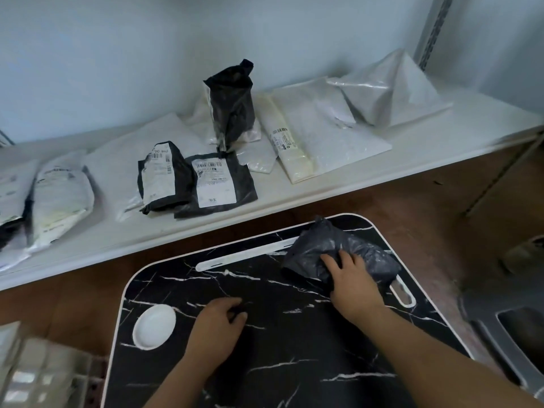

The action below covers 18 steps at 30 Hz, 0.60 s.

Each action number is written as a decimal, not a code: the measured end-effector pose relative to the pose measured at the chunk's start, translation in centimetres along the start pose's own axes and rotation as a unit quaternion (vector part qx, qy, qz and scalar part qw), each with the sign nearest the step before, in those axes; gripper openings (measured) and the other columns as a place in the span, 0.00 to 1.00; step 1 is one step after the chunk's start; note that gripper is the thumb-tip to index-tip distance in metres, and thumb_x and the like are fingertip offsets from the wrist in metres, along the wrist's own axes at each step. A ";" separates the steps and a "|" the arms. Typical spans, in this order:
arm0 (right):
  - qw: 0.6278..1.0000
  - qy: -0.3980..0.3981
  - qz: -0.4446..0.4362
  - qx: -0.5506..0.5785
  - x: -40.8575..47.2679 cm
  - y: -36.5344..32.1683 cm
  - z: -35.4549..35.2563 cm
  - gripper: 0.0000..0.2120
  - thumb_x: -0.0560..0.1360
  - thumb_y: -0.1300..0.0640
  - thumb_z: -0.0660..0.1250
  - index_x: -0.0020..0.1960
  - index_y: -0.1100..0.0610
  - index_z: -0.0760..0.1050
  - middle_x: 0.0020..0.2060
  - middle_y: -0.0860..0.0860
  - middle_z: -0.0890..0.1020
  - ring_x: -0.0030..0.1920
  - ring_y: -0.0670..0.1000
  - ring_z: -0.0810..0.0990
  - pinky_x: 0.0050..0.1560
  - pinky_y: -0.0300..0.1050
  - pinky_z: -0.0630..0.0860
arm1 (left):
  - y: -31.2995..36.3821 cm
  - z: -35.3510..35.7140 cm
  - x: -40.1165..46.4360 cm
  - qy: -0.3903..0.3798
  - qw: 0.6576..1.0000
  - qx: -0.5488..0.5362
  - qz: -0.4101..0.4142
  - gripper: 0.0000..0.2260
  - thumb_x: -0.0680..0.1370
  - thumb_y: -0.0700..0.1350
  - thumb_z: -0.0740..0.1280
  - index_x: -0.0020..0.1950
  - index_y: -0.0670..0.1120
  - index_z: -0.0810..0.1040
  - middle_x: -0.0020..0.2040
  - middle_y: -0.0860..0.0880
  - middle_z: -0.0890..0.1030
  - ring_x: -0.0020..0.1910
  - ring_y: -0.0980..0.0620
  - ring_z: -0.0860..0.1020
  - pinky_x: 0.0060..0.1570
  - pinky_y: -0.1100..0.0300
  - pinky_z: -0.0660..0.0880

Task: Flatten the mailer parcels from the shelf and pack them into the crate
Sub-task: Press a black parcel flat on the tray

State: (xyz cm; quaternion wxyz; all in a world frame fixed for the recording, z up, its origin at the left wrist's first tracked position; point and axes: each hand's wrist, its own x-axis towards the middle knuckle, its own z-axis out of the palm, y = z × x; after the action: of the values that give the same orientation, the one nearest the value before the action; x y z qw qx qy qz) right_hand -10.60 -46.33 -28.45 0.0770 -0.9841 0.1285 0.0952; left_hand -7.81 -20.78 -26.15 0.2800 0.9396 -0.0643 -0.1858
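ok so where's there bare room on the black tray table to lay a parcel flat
Bare marble between the white oval dish and the right hand, around the left hand and nearer you. The far right corner is taken by the dark mailer. The shelf behind is crowded.

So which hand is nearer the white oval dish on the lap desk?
Left. The left hand rests just right of the white oval dish; the right hand is farther right, on the crumpled dark mailer.
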 end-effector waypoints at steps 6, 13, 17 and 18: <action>0.993 0.076 -0.043 0.076 0.1 -0.5 -2.3 0.23 0.75 0.64 0.61 0.69 0.51 0.67 0.58 0.53 0.77 0.60 0.55 0.73 0.52 0.47 0.72 | 1.5 -0.2 -0.7 0.004 0.999 -0.033 0.022 0.35 0.75 0.48 0.71 0.77 0.56 0.57 0.73 0.51 0.66 0.62 0.58 0.73 0.65 0.60 0.69; 0.828 -0.262 -0.062 0.491 -2.5 -5.7 -4.7 0.26 0.68 0.70 0.66 0.60 0.47 0.74 0.52 0.50 0.83 0.55 0.51 0.80 0.53 0.42 0.78 | 1.7 -4.2 -2.8 -0.052 0.970 -0.236 0.025 0.35 0.65 0.41 0.79 0.62 0.64 0.66 0.57 0.63 0.76 0.55 0.65 0.75 0.58 0.60 0.73; 0.876 -0.291 -0.035 0.382 -3.9 -6.9 -4.1 0.24 0.70 0.61 0.69 0.64 0.48 0.72 0.55 0.49 0.79 0.54 0.49 0.78 0.57 0.45 0.76 | -1.1 -5.5 -4.6 -0.127 0.933 -0.322 -0.100 0.23 0.66 0.41 0.78 0.60 0.45 0.76 0.50 0.48 0.85 0.48 0.50 0.84 0.53 0.48 0.80; 0.904 -0.275 -0.039 0.324 -4.2 -7.1 -3.8 0.24 0.71 0.58 0.70 0.65 0.49 0.71 0.56 0.48 0.78 0.54 0.49 0.78 0.56 0.43 0.75 | -1.9 -5.5 -5.2 -0.126 0.921 -0.347 -0.125 0.24 0.66 0.43 0.78 0.60 0.43 0.77 0.50 0.46 0.85 0.48 0.48 0.84 0.53 0.47 0.79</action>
State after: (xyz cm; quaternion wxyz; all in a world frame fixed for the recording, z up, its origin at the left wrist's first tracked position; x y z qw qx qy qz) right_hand -12.03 -39.19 -23.03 0.4279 -0.8437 0.0874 0.3122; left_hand -10.43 -15.23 -21.34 0.5528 0.7528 0.0874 -0.3464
